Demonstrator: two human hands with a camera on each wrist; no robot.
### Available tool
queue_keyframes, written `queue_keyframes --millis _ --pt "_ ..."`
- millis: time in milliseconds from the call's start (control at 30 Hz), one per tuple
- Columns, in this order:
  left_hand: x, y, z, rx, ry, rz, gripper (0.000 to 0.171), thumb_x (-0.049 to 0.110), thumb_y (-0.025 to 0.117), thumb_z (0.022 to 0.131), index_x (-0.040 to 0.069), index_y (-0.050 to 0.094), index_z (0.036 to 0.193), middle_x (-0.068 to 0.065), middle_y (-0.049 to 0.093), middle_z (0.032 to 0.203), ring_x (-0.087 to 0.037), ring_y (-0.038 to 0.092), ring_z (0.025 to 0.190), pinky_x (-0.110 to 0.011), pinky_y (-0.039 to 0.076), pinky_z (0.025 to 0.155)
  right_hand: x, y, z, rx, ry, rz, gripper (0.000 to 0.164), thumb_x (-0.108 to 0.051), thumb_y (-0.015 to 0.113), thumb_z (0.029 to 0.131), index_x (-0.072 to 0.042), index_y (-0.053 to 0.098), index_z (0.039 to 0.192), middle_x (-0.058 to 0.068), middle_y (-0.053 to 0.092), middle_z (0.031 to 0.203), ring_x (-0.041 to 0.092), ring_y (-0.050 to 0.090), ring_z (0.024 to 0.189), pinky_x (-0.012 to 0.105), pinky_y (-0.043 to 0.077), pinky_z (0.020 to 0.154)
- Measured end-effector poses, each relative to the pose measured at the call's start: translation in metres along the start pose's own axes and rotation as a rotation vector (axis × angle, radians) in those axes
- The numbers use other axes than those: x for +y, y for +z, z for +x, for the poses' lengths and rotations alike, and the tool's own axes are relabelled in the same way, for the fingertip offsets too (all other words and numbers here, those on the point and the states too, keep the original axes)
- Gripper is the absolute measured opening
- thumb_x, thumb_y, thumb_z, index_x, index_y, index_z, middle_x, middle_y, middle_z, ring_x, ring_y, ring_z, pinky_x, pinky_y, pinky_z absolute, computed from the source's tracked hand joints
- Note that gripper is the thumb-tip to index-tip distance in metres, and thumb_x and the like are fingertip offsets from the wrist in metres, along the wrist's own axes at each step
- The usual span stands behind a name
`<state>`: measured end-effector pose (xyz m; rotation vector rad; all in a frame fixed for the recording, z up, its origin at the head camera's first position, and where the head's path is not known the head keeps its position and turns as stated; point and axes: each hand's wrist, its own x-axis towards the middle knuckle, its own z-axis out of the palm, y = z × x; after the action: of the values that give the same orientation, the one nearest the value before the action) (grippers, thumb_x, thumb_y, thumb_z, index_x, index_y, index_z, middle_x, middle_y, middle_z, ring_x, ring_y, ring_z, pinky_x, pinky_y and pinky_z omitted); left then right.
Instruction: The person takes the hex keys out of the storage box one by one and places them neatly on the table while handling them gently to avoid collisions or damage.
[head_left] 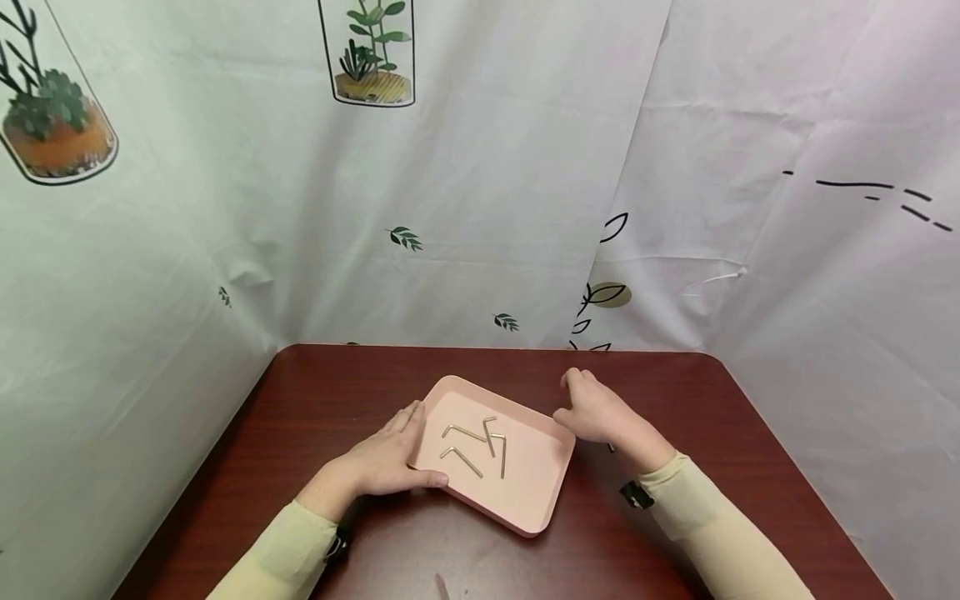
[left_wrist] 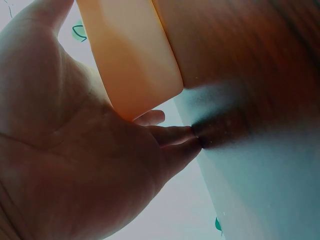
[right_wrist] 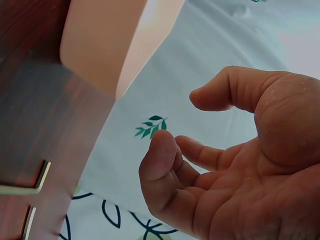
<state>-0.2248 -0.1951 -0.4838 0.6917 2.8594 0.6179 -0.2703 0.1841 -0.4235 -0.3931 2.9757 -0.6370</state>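
Observation:
A shallow pink tray (head_left: 525, 504) sits at an angle on the table, with several brass-coloured L-shaped hex keys (head_left: 503, 458) lying loose in it. My left hand (head_left: 386, 454) is at the tray's left corner, fingers straight along its side and thumb along the near rim. In the left wrist view, the tray's corner (left_wrist: 135, 55) lies between thumb and fingers, and some fingertips reach the table. My right hand (head_left: 600, 412) is beside the tray's right corner, fingers loosely bent, thumb apart, holding nothing. Two more hex keys (right_wrist: 42, 177) lie on the table in the right wrist view.
The dark red wooden table (head_left: 360, 367) has rounded far corners. White printed cloth (head_left: 480, 208) hangs behind it and along both sides. A small dark mark (head_left: 441, 586) shows near the table's front. Beneath the right wrist is a black strap piece (head_left: 637, 495).

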Motion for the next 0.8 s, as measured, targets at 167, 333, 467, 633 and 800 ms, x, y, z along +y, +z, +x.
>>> queue_keyframes --millis 167,333,467,633,800 --pt "0.000 -0.001 0.000 -0.006 0.000 0.007 0.137 0.079 0.076 0.090 -0.015 0.016 0.171 -0.036 0.019 0.178 -0.052 0.022 0.166 -0.061 0.030 0.131 -0.008 0.002 -0.001 0.010 -0.021 0.007 0.048 -0.015 0.077 0.091 0.003 0.059 0.132 0.017 0.060 0.117 0.030 0.063 0.094 0.052 0.056 0.091" --pt "0.001 -0.002 -0.001 -0.005 0.003 0.005 0.137 0.079 0.076 0.090 -0.015 0.016 0.171 -0.037 0.019 0.178 -0.052 0.022 0.166 -0.061 0.029 0.131 -0.016 0.006 -0.002 0.014 -0.032 -0.004 0.048 -0.016 0.078 0.090 0.002 0.061 0.131 0.015 0.060 0.114 0.029 0.063 0.093 0.051 0.056 0.089" --pt "0.001 -0.002 -0.001 -0.001 0.007 -0.003 0.136 0.077 0.076 0.091 -0.016 0.017 0.170 -0.037 0.020 0.177 -0.052 0.023 0.165 -0.062 0.030 0.130 -0.021 0.010 -0.001 0.005 -0.041 -0.010 0.048 -0.017 0.078 0.091 0.001 0.061 0.132 0.013 0.059 0.113 0.028 0.063 0.093 0.051 0.056 0.089" --pt "0.002 -0.002 -0.001 -0.001 0.004 -0.005 0.136 0.077 0.077 0.091 -0.016 0.017 0.170 -0.037 0.020 0.177 -0.052 0.023 0.165 -0.062 0.030 0.130 -0.027 0.013 -0.002 0.002 -0.069 -0.017 0.046 -0.016 0.076 0.091 0.002 0.061 0.131 0.013 0.059 0.112 0.029 0.064 0.093 0.051 0.056 0.089" --pt "0.002 -0.002 -0.001 -0.003 0.004 -0.006 0.136 0.077 0.077 0.091 -0.015 0.016 0.171 -0.037 0.020 0.178 -0.053 0.023 0.165 -0.062 0.029 0.131 -0.032 0.018 -0.001 0.023 -0.103 -0.020 0.045 -0.016 0.075 0.087 0.000 0.062 0.127 0.012 0.060 0.111 0.030 0.064 0.091 0.050 0.057 0.087"
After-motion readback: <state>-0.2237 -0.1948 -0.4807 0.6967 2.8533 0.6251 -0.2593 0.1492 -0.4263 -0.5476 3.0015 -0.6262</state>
